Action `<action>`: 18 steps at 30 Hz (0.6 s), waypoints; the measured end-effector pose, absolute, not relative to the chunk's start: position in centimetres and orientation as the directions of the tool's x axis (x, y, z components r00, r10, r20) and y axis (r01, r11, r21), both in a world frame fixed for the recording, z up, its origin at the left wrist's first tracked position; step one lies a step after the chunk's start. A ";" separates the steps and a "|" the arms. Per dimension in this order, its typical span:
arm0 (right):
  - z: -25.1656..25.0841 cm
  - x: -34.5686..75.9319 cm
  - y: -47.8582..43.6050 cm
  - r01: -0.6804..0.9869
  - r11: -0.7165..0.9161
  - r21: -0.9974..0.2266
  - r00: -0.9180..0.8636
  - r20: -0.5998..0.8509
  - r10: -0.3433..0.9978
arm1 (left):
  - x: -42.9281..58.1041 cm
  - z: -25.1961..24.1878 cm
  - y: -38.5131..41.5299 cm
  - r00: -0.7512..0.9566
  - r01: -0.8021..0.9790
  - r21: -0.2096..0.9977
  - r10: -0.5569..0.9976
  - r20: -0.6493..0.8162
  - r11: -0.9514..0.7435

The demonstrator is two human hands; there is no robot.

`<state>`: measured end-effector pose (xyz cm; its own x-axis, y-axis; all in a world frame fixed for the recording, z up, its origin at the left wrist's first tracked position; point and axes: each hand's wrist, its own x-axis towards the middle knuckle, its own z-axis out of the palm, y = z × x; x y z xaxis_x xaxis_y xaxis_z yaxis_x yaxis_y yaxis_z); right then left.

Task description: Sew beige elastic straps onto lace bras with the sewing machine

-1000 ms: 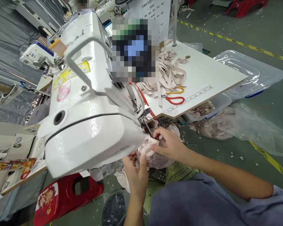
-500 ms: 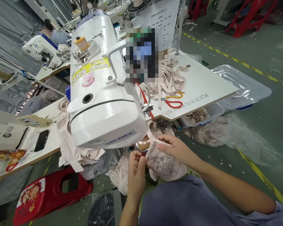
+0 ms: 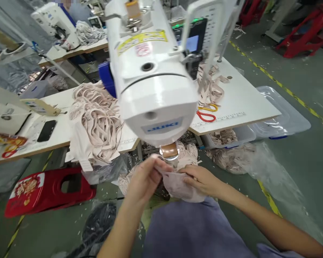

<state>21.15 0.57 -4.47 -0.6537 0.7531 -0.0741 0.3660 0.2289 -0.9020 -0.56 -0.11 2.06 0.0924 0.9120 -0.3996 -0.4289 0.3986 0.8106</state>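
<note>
A pale pink bra (image 3: 181,187) is stretched between my two hands below the head of a white sewing machine (image 3: 157,96). My left hand (image 3: 144,178) pinches its left edge, fingers curled and somewhat blurred. On the other side my right hand (image 3: 203,180) grips the cup, thumb and fingers closed on the cloth. Just above the bra, a shiny metal part with a brown middle (image 3: 169,151) shows under the machine head. More pale lace pieces (image 3: 188,154) hang behind my hands. The needle area is hidden by the machine head.
Pale straps (image 3: 97,122) are heaped on the table left of the machine. Red and yellow scissors (image 3: 207,114) lie on the right tabletop, beside a clear plastic bin (image 3: 243,134). A phone (image 3: 46,130) is at left; a red stool (image 3: 52,191) stands below it.
The view has shifted, and the machine appears higher and further right. The bra has turned from its lacy face to a plainer, smooth side. My left hand has risen toward the metal part.
</note>
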 end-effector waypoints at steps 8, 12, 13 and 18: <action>-6.2 23.3 1.8 0.500 0.369 -0.783 -0.744 -0.170 0.646 | -14.5 7.4 0.3 -0.541 -0.553 0.825 0.804 -0.249 -0.116; -5.8 24.2 2.5 0.462 -0.009 -0.887 -0.633 -0.337 0.698 | -19.6 6.6 -0.3 -0.649 -0.476 0.864 0.729 -0.217 -0.166; -6.0 24.4 2.5 0.435 -0.110 -0.894 -0.552 -0.361 0.752 | -20.7 6.2 -0.5 -0.666 -0.455 0.875 0.716 -0.210 -0.166; -8.3 24.2 1.8 0.134 -0.315 -0.940 0.136 -0.297 0.945 | -22.4 3.9 -1.3 -0.679 -0.422 0.896 0.703 -0.210 -0.140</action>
<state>24.16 1.81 -8.34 0.1360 0.9451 -0.2972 0.1338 -0.3147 -0.9397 -22.44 -1.35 3.87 -0.6791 0.7035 -0.2096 -0.4219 -0.1404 0.8957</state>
